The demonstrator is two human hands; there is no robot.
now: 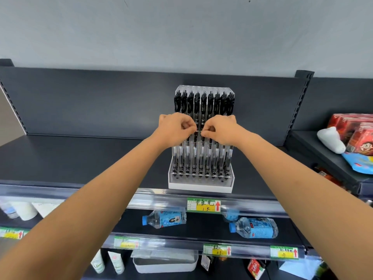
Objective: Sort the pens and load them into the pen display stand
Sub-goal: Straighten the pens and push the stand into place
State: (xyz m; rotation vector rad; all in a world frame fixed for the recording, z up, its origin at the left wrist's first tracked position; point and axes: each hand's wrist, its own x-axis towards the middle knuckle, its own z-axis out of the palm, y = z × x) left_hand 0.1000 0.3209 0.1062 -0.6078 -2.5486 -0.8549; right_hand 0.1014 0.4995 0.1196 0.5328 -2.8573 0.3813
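On the shelf point(80, 158) the stand point(201, 185) looks full of black pens point(203, 106), so the task seems almost done, while the left hand point(175, 128) and right hand point(221, 129), fingers curled, pinch a small item point(198, 130) that I cannot identify, in front of the middle pens.

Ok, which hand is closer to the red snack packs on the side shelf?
Right. The right hand is left of the red snack packs at the pen display stand; the left hand lies farther left.
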